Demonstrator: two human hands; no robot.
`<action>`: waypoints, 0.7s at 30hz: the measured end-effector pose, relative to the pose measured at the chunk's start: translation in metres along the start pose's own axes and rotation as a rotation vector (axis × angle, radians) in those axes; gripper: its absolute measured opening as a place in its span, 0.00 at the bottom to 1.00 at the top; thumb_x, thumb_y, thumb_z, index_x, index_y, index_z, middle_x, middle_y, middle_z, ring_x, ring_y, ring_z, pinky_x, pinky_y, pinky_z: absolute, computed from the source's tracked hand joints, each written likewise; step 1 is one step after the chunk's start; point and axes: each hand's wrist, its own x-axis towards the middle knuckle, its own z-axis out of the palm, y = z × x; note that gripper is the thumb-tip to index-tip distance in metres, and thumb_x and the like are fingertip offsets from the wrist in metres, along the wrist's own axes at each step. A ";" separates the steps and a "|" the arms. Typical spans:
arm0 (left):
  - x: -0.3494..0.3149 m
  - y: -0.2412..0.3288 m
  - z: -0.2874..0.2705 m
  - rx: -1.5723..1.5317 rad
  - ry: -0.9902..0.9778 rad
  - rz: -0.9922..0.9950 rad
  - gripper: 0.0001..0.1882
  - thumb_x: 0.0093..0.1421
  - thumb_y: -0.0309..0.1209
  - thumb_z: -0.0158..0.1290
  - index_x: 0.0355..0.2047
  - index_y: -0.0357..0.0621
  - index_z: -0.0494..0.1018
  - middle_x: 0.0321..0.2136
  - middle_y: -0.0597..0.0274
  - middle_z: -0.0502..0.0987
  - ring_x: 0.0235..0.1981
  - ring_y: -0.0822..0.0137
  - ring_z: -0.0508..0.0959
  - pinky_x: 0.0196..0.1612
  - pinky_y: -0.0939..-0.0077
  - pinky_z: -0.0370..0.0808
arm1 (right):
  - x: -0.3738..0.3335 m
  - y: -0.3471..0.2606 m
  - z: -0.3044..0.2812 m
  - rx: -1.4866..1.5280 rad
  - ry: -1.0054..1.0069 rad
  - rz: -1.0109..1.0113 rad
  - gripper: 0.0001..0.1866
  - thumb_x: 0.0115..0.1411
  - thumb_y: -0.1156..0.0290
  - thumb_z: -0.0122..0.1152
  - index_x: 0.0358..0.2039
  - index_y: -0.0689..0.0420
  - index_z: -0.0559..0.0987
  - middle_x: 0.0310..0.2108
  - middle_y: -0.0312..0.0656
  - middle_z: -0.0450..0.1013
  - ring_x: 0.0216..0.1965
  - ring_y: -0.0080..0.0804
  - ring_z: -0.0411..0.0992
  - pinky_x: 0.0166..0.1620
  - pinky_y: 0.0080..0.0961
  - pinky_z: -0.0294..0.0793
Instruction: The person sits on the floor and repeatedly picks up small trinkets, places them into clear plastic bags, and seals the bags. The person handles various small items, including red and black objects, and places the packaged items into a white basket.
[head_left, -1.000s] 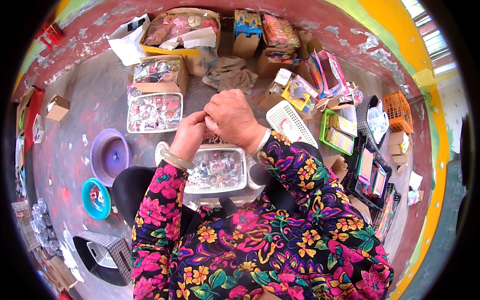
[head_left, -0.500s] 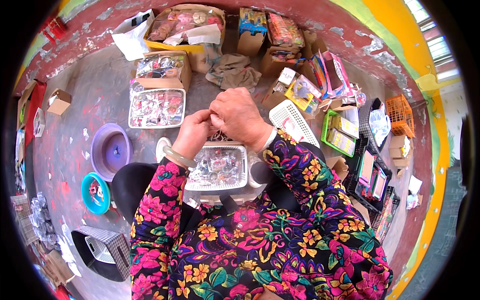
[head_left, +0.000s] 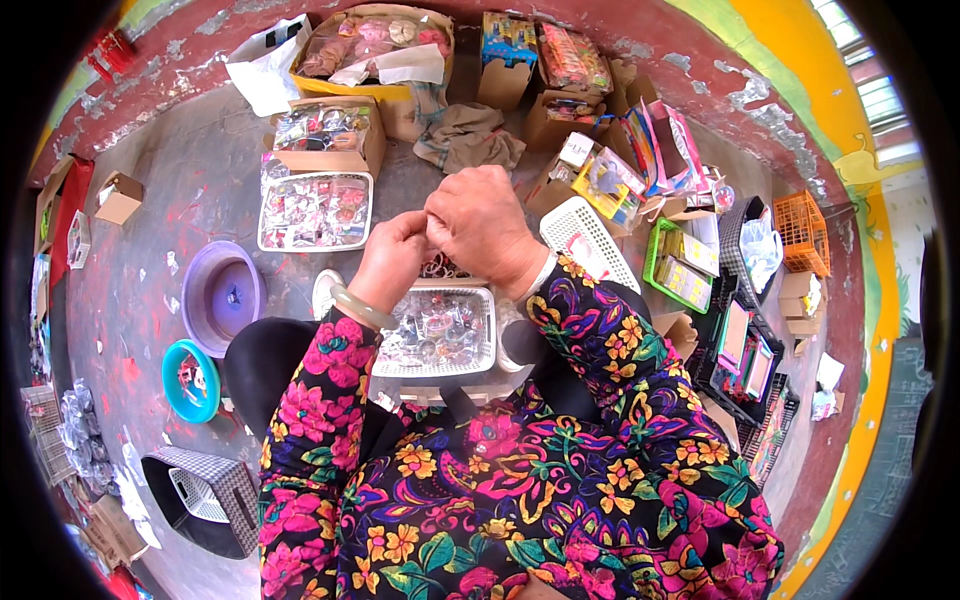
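My left hand (head_left: 392, 260) and my right hand (head_left: 483, 225) meet in front of me, fingertips touching. Both are closed in a pinch. Whatever lies between the fingers is hidden or too small to name. Below them, between my knees, stands a white plastic basket (head_left: 432, 372) filled with small clear packets (head_left: 437, 325). Just past its far rim, partly covered by my hands, are some dark reddish small items (head_left: 441, 268). A pale bangle (head_left: 364, 309) circles my left wrist.
Farther left is another white basket (head_left: 264, 225) of packets, before a cardboard box (head_left: 320, 161). A purple basin (head_left: 196, 300) and a teal basin (head_left: 172, 388) sit left. To the right are a white perforated basket (head_left: 590, 240), a green basket (head_left: 655, 255) and black crates (head_left: 740, 352).
Both hands have shifted only slightly and stay pinched together. A little more of the reddish items shows beneath them. The view has moved a touch.
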 end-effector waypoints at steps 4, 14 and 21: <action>0.000 -0.003 -0.003 -0.093 -0.042 0.010 0.12 0.60 0.26 0.45 0.41 0.33 0.72 0.29 0.65 0.74 0.29 0.78 0.72 0.33 0.84 0.70 | 0.001 0.002 -0.006 0.199 0.032 0.148 0.05 0.41 0.68 0.56 0.15 0.53 0.75 0.18 0.35 0.69 0.28 0.37 0.68 0.36 0.34 0.63; -0.006 0.010 -0.002 -0.150 -0.156 0.052 0.14 0.63 0.30 0.44 0.45 0.34 0.70 0.40 0.56 0.75 0.41 0.70 0.75 0.44 0.80 0.73 | -0.002 0.018 -0.030 0.993 -0.095 0.704 0.06 0.46 0.75 0.58 0.25 0.63 0.79 0.22 0.35 0.74 0.26 0.16 0.69 0.30 0.16 0.68; -0.009 0.013 -0.002 -0.362 -0.264 0.041 0.15 0.63 0.31 0.43 0.45 0.34 0.69 0.41 0.51 0.75 0.43 0.65 0.75 0.47 0.73 0.73 | -0.018 0.028 -0.051 1.174 0.130 0.838 0.04 0.48 0.77 0.59 0.25 0.64 0.79 0.24 0.35 0.74 0.29 0.18 0.69 0.36 0.15 0.66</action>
